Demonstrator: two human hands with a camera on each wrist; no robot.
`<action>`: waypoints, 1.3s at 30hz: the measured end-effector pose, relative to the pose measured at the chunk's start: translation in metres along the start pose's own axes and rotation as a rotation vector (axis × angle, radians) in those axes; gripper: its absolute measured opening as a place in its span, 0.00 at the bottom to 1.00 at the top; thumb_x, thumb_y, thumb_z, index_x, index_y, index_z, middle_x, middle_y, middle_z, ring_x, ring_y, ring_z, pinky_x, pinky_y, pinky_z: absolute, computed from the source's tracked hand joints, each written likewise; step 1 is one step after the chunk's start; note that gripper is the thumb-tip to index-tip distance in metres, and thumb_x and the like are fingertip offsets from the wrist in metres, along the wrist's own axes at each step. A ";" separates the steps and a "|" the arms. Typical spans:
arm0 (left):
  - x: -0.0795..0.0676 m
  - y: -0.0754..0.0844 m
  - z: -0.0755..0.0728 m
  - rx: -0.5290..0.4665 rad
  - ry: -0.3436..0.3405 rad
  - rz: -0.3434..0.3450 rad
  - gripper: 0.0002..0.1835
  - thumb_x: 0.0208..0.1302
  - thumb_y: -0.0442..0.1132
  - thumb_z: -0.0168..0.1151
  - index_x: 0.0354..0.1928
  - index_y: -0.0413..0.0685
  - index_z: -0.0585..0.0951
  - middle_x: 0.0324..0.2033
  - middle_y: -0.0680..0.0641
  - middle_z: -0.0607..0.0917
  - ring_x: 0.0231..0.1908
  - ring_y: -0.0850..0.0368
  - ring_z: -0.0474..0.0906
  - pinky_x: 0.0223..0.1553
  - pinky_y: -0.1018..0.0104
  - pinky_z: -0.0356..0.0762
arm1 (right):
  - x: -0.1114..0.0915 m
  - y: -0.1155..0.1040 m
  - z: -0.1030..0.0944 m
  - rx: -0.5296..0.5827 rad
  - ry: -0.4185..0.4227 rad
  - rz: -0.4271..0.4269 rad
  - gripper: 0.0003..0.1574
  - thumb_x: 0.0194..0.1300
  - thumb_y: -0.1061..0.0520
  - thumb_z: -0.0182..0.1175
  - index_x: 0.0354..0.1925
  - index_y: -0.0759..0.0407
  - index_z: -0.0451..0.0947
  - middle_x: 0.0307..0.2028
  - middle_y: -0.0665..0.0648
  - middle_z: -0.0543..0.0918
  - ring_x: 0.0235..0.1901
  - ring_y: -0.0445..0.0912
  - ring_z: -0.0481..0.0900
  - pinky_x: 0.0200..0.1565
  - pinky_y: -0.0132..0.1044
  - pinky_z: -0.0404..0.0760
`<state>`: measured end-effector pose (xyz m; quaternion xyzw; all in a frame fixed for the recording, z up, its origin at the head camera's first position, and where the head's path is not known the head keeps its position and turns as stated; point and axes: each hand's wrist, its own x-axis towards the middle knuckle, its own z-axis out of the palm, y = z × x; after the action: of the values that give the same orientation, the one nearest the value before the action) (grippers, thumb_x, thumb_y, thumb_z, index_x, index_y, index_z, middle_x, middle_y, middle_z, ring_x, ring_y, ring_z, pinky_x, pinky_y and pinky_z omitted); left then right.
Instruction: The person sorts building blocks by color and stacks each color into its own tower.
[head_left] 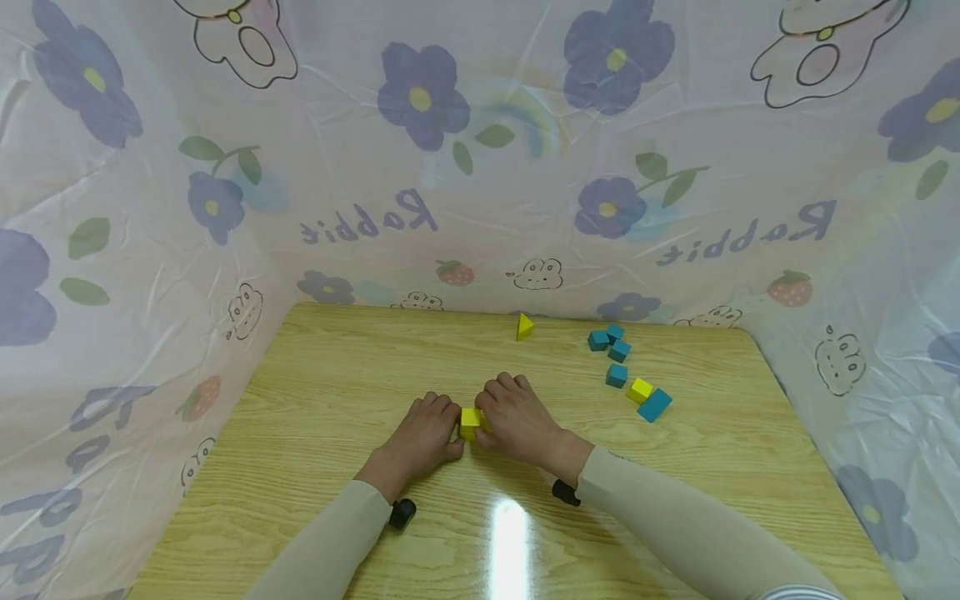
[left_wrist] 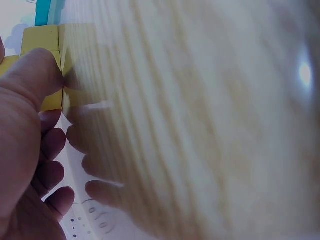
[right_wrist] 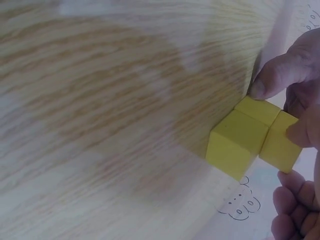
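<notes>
Left hand (head_left: 422, 433) and right hand (head_left: 519, 421), close together, each pinching at yellow blocks (head_left: 469, 419) set between them on the wooden table (head_left: 337, 358). Step, we judge: aligning block faces; next move calls for gentle, level pressure.

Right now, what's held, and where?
The right hand pinches the upper yellow block by opposite sides; the left hand grips a lower yellow block, thumb against its side.
</notes>
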<state>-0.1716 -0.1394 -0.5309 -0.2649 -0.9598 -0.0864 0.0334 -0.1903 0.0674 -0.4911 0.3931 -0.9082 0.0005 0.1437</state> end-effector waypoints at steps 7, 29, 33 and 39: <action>0.001 0.000 0.000 -0.002 0.002 -0.002 0.13 0.60 0.52 0.62 0.39 0.53 0.75 0.36 0.56 0.74 0.37 0.58 0.62 0.43 0.63 0.64 | 0.000 0.000 0.001 -0.004 -0.001 0.003 0.19 0.59 0.41 0.60 0.37 0.54 0.79 0.34 0.50 0.77 0.36 0.47 0.68 0.40 0.40 0.65; -0.001 0.003 -0.005 0.005 0.013 0.008 0.12 0.59 0.51 0.62 0.36 0.53 0.75 0.35 0.56 0.73 0.36 0.58 0.62 0.40 0.64 0.63 | -0.001 0.000 0.000 -0.022 0.010 0.003 0.20 0.58 0.40 0.61 0.37 0.53 0.79 0.34 0.50 0.77 0.35 0.47 0.67 0.39 0.40 0.64; -0.001 0.003 -0.005 0.007 0.012 0.009 0.12 0.60 0.51 0.62 0.36 0.53 0.75 0.34 0.56 0.73 0.36 0.58 0.62 0.40 0.64 0.63 | -0.001 0.000 -0.001 -0.003 0.014 0.005 0.22 0.59 0.38 0.60 0.38 0.54 0.79 0.35 0.50 0.77 0.36 0.47 0.67 0.39 0.40 0.63; -0.001 0.002 -0.005 -0.010 0.009 0.007 0.12 0.59 0.50 0.61 0.38 0.52 0.75 0.34 0.56 0.73 0.36 0.58 0.62 0.40 0.64 0.63 | -0.001 0.004 -0.007 0.051 0.050 0.008 0.27 0.60 0.35 0.58 0.42 0.55 0.79 0.37 0.51 0.77 0.37 0.47 0.67 0.41 0.41 0.65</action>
<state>-0.1693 -0.1388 -0.5259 -0.2679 -0.9583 -0.0921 0.0365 -0.1907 0.0718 -0.4838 0.3931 -0.9055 0.0341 0.1563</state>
